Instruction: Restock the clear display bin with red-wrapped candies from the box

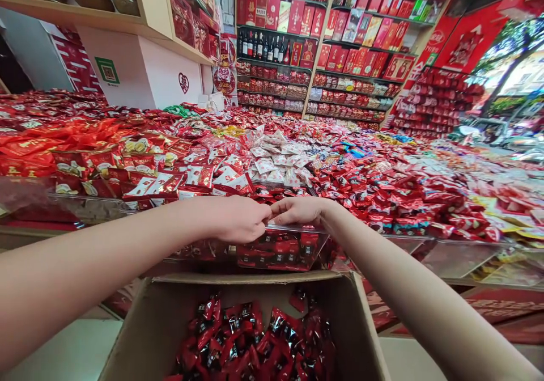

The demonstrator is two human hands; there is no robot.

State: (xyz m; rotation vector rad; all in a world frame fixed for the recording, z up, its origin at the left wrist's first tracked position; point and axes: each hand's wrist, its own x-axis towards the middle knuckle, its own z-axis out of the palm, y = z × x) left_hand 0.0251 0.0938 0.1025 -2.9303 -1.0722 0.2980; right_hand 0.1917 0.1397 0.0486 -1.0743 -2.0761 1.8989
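My left hand (240, 219) is closed at the front rim of a clear plastic bin (255, 259), its fingertips beside those of my right hand (297, 211). The right hand bends over the same rim with its fingers curled inward. What either hand holds, if anything, is hidden. Dark red wrapped packets show through the bin's front wall. Below the hands stands an open cardboard box (155, 313) with many red and black wrapped candies (250, 341) inside.
Heaps of red packets (382, 194) and white packets (278, 157) spread over the display around the bin. Clear dividers (459, 253) edge its front. A white pillar (131, 69) rises at the left, and shelves of bottles and red boxes (297, 18) line the back.
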